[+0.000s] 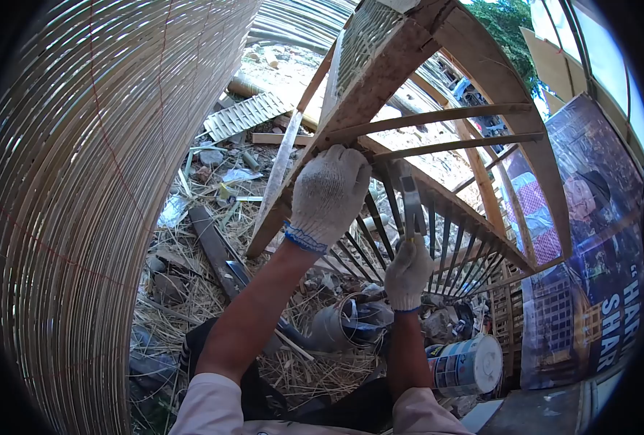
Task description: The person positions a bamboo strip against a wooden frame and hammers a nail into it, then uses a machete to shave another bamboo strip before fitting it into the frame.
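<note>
My left hand (pixel 329 192), in a white knit glove with a blue cuff, is closed at a joint of a wooden frame (pixel 380 80), its fingers curled against the beam. My right hand (pixel 409 275), also gloved, grips a hammer (pixel 412 206) low on its handle. The hammer head points up, close to the lower beam and the dark slats (pixel 442 235) set in a row along it. Two thin strips (pixel 445 119) cross from the beam to the curved side piece (pixel 532 109). The left fingertips are hidden behind the glove's back.
A tall bamboo-slat screen (pixel 83 217) fills the left side. Straw, stones and scraps cover the ground (pixel 322 370). A grey bucket (pixel 329 326) lies below the frame, with a paint bucket (pixel 485 364) tipped at the lower right. A printed banner (pixel 590 290) hangs on the right.
</note>
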### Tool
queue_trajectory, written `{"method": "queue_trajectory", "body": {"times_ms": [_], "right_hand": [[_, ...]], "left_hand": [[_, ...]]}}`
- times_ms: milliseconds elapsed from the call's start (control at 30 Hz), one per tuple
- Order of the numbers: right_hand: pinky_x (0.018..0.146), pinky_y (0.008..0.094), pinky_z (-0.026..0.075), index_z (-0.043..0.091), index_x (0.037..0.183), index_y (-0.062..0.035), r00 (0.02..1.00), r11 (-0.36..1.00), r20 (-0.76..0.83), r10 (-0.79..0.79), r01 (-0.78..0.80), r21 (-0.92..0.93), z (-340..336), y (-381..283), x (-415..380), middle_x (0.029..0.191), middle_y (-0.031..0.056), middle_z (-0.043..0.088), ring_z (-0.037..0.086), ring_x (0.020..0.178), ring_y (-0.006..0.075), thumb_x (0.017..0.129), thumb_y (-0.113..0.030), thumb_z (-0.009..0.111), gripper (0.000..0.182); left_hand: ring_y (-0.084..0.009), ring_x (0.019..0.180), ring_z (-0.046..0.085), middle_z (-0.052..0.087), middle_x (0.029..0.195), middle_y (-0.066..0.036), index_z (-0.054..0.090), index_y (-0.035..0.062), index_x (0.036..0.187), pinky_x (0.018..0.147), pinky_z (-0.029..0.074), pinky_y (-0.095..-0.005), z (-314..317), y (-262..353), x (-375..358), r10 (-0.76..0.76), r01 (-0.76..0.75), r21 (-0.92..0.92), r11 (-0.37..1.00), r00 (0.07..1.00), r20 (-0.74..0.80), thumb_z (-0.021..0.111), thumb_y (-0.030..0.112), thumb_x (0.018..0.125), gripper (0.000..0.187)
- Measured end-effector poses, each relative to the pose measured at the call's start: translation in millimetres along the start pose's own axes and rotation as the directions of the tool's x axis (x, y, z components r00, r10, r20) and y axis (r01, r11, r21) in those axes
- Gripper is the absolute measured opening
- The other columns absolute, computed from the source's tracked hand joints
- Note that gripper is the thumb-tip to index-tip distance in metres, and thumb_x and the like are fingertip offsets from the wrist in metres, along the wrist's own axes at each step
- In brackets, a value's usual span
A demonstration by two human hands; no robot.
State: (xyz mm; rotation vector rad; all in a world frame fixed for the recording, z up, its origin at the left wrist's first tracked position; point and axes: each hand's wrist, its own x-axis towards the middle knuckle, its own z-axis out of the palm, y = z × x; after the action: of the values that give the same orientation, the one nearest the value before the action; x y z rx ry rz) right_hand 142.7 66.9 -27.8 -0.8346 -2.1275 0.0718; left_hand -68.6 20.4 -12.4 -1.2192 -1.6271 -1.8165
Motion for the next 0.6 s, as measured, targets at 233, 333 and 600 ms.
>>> {"method": "queue_trajectory", "body": {"times_ms": [233,333,600], "right_hand": [[0.058,0.0317,0.030,0.053,0.088,-0.0046,0.987,0.997,-0.140,-0.075,0.073,-0.017,-13,11,-14,0.079,-0.0003,0.046,0.039,0.066,0.0120,0.109,-0.055,0.032,0.059],[0.056,0.0421,0.043,0.062,0.091,-0.0063,0.986,0.988,-0.075,-0.146,0.150,0.044,-14,9,-6,0.074,0.0112,0.055,0.059,0.060,0.0339,0.089,-0.019,0.060,0.013],[0.056,0.0419,0.043,0.061,0.089,-0.0049,0.998,0.996,-0.052,-0.036,0.040,0.084,-11,12,-8,0.076,0.0128,0.056,0.060,0.063,0.0348,0.096,-0.025,0.055,0.022]], "left_hand": [[-0.0323,0.075,0.066,0.063,0.084,-0.008,0.062,0.0095,0.090,0.069,0.053,-0.0462,1,0,-3,0.028,-0.028,-0.020,0.999,1.000,-0.001,0.073,0.008,0.089,0.011],[-0.0324,0.075,0.066,0.063,0.084,-0.008,0.062,0.0099,0.091,0.069,0.053,-0.0460,0,-1,-3,0.070,-0.070,-0.028,0.997,0.998,-0.005,0.072,0.008,0.090,0.010],[-0.0353,0.077,0.067,0.063,0.085,-0.011,0.061,0.0078,0.094,0.071,0.053,-0.0481,-6,18,2,-0.112,0.116,-0.098,0.988,0.993,0.041,0.070,0.009,0.093,0.009]]}}
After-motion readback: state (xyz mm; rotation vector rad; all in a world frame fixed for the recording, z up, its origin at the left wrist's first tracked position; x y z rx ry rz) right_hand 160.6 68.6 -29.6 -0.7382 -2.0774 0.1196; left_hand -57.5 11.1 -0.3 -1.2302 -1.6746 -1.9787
